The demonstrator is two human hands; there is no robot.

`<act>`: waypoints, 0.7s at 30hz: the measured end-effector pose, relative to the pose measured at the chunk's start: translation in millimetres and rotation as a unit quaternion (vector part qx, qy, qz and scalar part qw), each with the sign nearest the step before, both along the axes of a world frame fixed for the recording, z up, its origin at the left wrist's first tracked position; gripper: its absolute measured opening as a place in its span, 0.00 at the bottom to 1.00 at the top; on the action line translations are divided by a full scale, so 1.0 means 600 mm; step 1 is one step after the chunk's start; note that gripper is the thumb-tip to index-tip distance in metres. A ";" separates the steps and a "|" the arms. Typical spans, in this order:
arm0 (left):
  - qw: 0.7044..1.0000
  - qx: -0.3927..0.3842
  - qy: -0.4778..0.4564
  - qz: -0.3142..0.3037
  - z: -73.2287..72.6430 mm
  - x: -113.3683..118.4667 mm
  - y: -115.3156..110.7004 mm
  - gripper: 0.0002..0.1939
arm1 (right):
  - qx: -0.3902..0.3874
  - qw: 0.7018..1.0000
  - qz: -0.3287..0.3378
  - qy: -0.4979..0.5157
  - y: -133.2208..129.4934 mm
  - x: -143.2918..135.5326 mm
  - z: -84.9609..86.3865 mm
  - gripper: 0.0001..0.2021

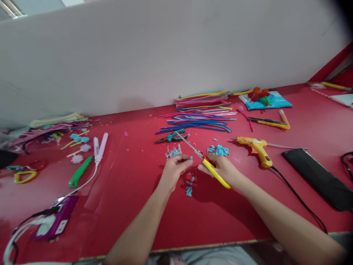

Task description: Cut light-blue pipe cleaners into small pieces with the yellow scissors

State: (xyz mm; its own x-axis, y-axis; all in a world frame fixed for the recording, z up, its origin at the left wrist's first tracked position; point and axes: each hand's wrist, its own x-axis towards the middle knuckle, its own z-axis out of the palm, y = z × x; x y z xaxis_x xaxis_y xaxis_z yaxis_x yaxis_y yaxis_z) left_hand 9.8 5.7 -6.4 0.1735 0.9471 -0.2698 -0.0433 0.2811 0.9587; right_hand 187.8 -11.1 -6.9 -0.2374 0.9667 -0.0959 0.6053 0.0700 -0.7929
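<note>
Between the thumb and fingers of my left hand (pixel 176 167) a small light-blue piece (pixel 191 158) is pinched. My right hand (pixel 220 167) is closed round scissors with yellow handles (pixel 213 172); the blades point up and left, beyond the blue piece. Short cut blue pieces (pixel 189 191) lie on the table below, between both hands. Fine blue clippings (pixel 173 151) are scattered just past my left hand. Past my right hand sits a heap of blue pieces (pixel 220 150). Pliers with teal handles (pixel 172 136) lie beyond the blade tips.
Coloured pipe cleaners (pixel 201 117) are piled toward the white wall (pixel 165 55). On the right lie a yellow glue gun (pixel 255 147) with a cord and a black phone-like slab (pixel 317 178). At left are a green-handled cutter (pixel 80 172), a pink straightener (pixel 100 149) and a purple power strip (pixel 63 217).
</note>
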 end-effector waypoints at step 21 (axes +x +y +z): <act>0.972 0.086 -0.129 0.176 0.014 -0.017 0.006 0.04 | 0.129 0.931 0.040 -0.339 -0.023 -0.021 -0.004 0.21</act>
